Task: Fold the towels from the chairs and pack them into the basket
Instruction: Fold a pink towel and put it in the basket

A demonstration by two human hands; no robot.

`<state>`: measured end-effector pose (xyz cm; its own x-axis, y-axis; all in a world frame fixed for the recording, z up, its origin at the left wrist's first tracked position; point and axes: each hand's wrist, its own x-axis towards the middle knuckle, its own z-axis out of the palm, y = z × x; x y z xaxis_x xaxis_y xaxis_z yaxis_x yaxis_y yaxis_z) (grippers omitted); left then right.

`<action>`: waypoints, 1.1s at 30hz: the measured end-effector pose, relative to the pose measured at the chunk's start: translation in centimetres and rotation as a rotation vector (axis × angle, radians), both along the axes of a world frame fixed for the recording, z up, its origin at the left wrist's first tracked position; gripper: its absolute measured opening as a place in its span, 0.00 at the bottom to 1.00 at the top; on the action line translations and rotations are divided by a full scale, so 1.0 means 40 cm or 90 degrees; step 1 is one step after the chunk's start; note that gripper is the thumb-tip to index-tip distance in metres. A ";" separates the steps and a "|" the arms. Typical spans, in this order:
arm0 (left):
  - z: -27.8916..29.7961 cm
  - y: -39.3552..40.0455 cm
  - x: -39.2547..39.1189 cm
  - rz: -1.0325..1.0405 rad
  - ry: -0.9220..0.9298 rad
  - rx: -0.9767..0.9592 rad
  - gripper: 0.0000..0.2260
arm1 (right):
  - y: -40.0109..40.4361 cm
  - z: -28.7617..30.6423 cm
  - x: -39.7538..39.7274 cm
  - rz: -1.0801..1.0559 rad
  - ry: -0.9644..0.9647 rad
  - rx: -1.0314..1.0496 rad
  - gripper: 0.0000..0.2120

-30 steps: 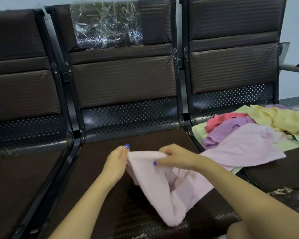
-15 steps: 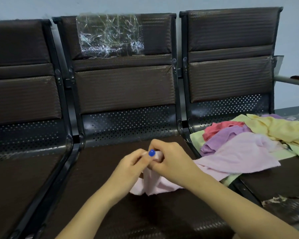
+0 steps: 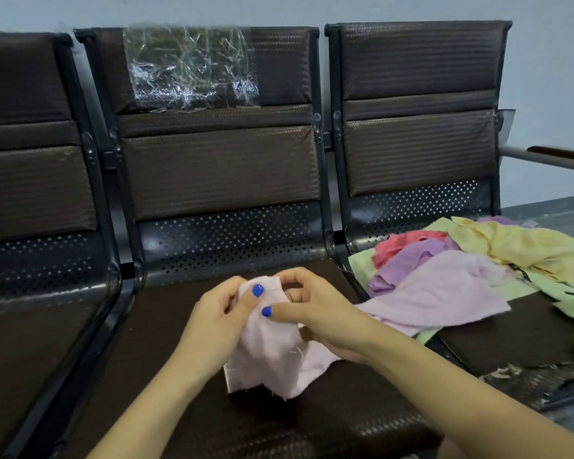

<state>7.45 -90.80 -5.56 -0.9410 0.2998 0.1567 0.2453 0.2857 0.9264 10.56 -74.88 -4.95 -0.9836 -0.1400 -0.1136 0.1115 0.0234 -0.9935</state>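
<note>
At the lower centre of the frame, above the middle chair seat, the left hand and right hand are pinching the top edge of a pale pink towel, fingers clamped on the cloth. It is hanging limp: light, soft, likely best held by its corners. More towels are lying heaped on the seat at right. No basket is showing.

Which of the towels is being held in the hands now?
The pale pink towel over the middle chair seat: left hand and right hand both pinch it. The others lie loose in the pile.
</note>
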 end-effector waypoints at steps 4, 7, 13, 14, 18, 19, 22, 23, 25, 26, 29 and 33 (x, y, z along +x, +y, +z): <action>0.001 -0.006 -0.005 0.044 -0.032 0.045 0.07 | 0.004 -0.010 0.004 0.054 -0.090 0.041 0.10; 0.009 -0.010 -0.001 0.011 -0.102 0.097 0.12 | 0.008 -0.005 0.006 0.028 -0.028 0.079 0.03; 0.031 0.012 0.035 -0.161 -0.234 0.067 0.10 | 0.025 0.010 0.015 -0.002 0.064 0.125 0.03; 0.033 0.019 0.040 -0.154 -0.216 0.062 0.11 | 0.026 0.009 0.017 0.002 0.059 0.131 0.02; 0.021 0.021 0.023 -0.028 -0.052 0.014 0.17 | 0.028 0.010 0.033 0.069 -0.032 0.130 0.10; 0.011 0.018 0.014 0.004 -0.005 -0.018 0.17 | 0.028 0.012 0.038 0.100 -0.051 0.152 0.10; -0.015 -0.003 -0.023 0.102 0.073 -0.004 0.17 | 0.024 0.022 0.057 0.160 -0.051 0.203 0.07; -0.023 -0.017 -0.041 0.153 0.081 0.014 0.15 | 0.025 0.026 0.058 0.150 -0.029 0.209 0.08; -0.044 -0.054 -0.080 0.258 0.063 0.076 0.13 | 0.028 0.035 0.056 0.119 0.015 0.193 0.11; -0.058 -0.075 -0.099 0.301 0.037 0.116 0.13 | 0.029 0.041 0.052 0.112 0.030 0.168 0.12; -0.103 -0.155 -0.149 0.391 -0.049 0.213 0.12 | 0.036 0.056 0.043 0.116 0.075 0.129 0.18; -0.167 -0.290 -0.207 0.549 -0.119 0.231 0.10 | 0.061 0.063 0.033 0.134 0.097 0.187 0.23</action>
<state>-0.84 -102.38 -12.26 -0.8344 -0.5465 -0.0711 -0.0759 -0.0137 0.9970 11.90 -72.46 -2.42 -0.9457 -0.3232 -0.0342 -0.0736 0.3156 -0.9460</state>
